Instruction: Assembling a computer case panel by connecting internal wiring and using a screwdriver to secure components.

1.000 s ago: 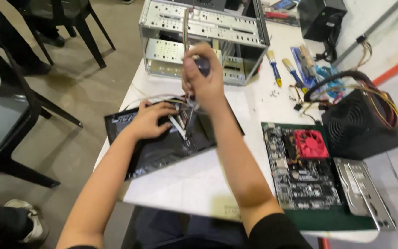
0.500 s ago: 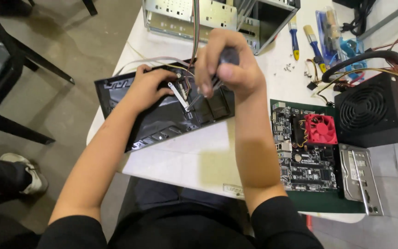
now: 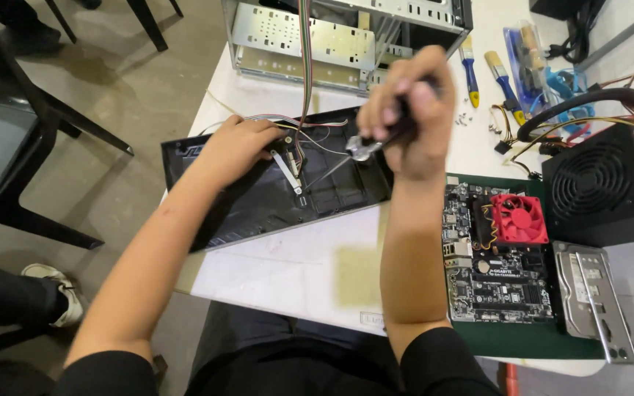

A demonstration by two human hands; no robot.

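Head view: right hand grips slim metal screwdriver over glossy black panel.

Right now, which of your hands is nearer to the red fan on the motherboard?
Right. The right hand, gripping a screwdriver, is up and just left of the red fan. The left hand rests on the black panel, farther left.

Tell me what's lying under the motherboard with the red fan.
A dark green mat lies under the motherboard, showing along its near and far edges. The mat rests on the white table; anything directly beneath the board is covered.
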